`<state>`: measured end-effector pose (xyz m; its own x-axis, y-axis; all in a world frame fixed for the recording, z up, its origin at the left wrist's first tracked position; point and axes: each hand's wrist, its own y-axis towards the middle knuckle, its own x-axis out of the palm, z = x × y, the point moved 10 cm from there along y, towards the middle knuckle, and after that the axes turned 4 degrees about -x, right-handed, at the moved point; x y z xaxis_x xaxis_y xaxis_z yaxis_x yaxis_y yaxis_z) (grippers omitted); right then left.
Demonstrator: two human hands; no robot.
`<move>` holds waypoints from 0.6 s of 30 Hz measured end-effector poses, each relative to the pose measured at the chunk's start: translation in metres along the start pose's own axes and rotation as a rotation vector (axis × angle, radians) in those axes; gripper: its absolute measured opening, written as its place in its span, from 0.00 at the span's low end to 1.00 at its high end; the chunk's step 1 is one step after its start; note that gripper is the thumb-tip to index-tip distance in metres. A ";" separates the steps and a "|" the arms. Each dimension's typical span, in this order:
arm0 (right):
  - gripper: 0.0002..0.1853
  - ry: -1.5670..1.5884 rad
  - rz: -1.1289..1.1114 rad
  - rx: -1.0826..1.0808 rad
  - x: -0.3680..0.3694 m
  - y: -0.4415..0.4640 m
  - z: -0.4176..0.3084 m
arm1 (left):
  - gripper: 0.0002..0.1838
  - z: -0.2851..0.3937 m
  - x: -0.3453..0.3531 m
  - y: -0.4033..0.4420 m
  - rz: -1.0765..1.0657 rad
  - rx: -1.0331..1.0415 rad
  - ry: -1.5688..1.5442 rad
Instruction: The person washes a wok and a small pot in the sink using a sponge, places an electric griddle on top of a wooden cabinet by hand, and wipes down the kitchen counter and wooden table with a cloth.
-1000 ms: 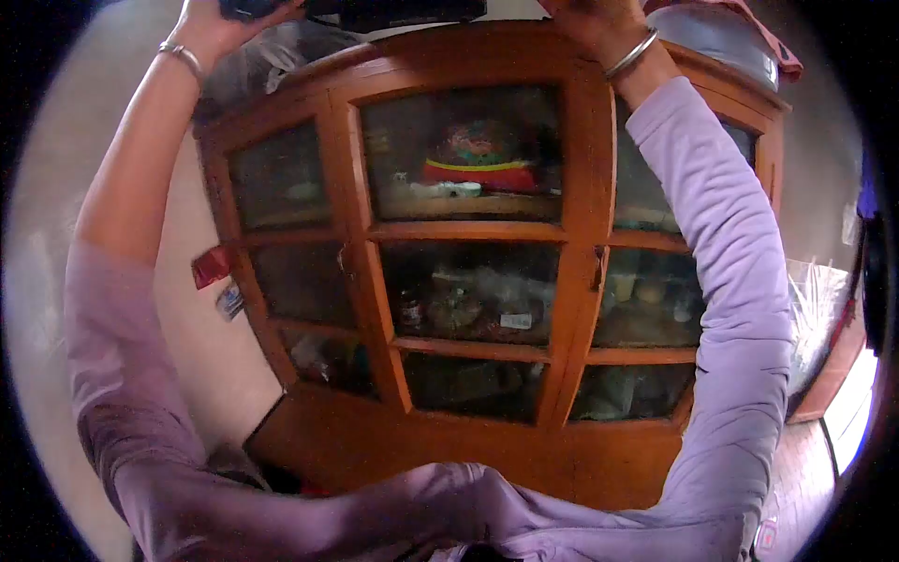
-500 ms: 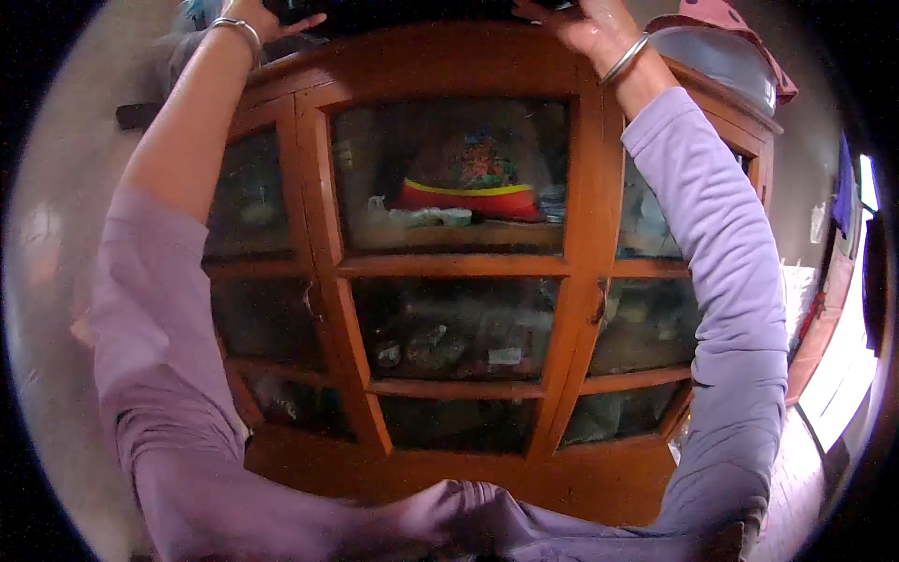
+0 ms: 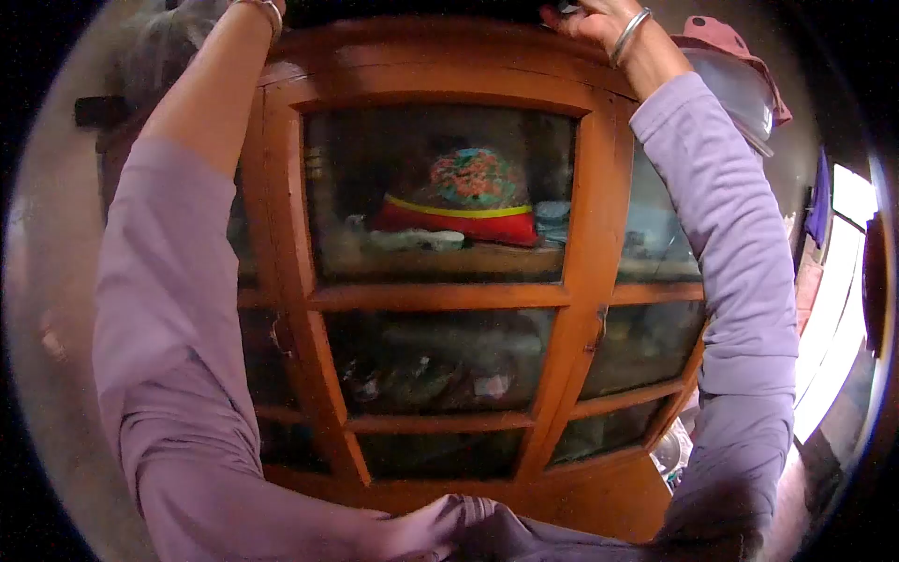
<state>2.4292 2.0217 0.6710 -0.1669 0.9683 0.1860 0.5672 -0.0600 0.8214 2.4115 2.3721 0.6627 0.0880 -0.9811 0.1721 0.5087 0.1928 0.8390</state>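
Observation:
Both my arms reach up to the top of a wooden cabinet (image 3: 440,298) with glass panes. Only a sliver of my left hand (image 3: 279,6) shows beyond its bangle at the upper edge; its fingers are out of frame. My right hand (image 3: 592,22) is at the cabinet's top right, its fingers bent at the edge of something dark that I cannot make out. Behind the upper middle pane lies a red, yellow-rimmed item with a flowered top (image 3: 478,187), beside a pale object (image 3: 417,240).
A translucent container (image 3: 730,89) with a pink spotted cloth (image 3: 716,36) over it stands on the cabinet's right end. Clear plastic (image 3: 154,47) is at the upper left. A purple cloth (image 3: 818,201) hangs near the bright opening at right.
The view has moved closer to the cabinet and shifted left. My left hand has gone almost wholly past the upper edge. My right hand's fingers look more bent than before.

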 end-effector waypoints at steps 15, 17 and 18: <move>0.05 -1.123 -0.033 0.113 -0.008 0.025 -0.002 | 0.26 -0.032 0.002 0.006 0.025 0.204 0.982; 0.08 -1.203 0.103 0.080 -0.007 0.013 -0.005 | 0.25 -0.032 0.000 0.001 0.012 0.231 1.025; 0.10 -1.346 0.196 -0.177 -0.004 0.017 -0.018 | 0.25 -0.030 0.000 -0.002 0.006 0.246 1.037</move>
<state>2.4243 2.0122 0.6938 0.8660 0.4193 -0.2726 0.3636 -0.1536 0.9188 2.4357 2.3710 0.6454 0.8351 -0.4902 -0.2498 0.3292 0.0814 0.9407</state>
